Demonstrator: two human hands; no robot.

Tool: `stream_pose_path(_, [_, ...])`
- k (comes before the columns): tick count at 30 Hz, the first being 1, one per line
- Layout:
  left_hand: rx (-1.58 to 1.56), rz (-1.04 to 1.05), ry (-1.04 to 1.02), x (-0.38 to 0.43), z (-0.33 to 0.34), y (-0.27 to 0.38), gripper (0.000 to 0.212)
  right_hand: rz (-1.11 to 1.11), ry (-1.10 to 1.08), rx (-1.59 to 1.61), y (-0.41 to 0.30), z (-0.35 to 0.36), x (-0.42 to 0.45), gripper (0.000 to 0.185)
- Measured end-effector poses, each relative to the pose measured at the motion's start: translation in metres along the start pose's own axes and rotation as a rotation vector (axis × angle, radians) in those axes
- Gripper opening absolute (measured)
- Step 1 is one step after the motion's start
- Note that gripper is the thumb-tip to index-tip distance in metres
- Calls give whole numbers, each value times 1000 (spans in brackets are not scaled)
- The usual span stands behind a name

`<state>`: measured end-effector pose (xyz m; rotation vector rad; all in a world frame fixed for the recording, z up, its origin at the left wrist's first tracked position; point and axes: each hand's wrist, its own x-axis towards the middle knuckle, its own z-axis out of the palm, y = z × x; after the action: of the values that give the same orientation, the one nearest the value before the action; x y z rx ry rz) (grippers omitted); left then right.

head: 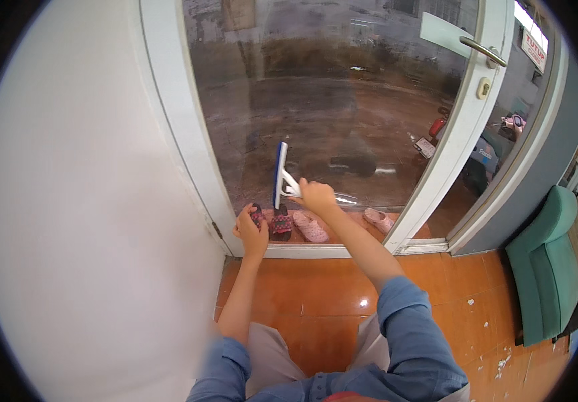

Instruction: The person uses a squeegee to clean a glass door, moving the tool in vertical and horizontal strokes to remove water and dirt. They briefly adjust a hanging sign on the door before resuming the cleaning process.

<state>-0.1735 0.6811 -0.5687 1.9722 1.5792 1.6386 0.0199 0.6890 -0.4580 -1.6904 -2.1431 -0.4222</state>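
Observation:
My right hand (317, 196) is closed around the handle of a white squeegee with a blue edge (280, 173). The squeegee's head stands roughly upright in the view, in front of the glass pane (329, 115) of a white-framed door. Lower and to the left, my left hand (252, 225) is raised near the door's bottom left corner with its fingers bent; whether it holds or touches something cannot be told. Behind the glass lie a dark slide sandal with a pink pattern (281, 224) and pink clogs (311, 227). Another dark sandal is partly hidden behind my left hand.
A white wall (93, 201) runs close on the left. The door has a metal lever handle (482, 50) at the upper right. A green upholstered chair (545, 271) stands at the right on orange floor tiles (314, 286), with white scraps (502, 364) scattered nearby.

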Motion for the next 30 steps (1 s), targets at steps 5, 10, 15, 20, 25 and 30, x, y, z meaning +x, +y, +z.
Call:
stream_pose_path(5, [51,68,-124,-11,8,12,54,134,9,-74,121,26,-62,59])
stream_pose_path(10, [130,168,-109,-20,21,14,52,481,-85,-48,200,5,-155,60])
stream_pose_path(15, [63,121,-229,-39,30,59,47,743,35,192,232,-11,-245,54])
stream_pose_path(20, [-112,17,-287,-96,53,87,45,903,293,927,194,-9,-279,38])
stream_pose_path(25, [-179,-155,-371,-142,62,111,41,1022,457,1487,141,-16,-277,44])
stream_pose_path(30, [-294,-260,-313,-165,61,112,31,1162,468,1520,109,-18,-276,53])
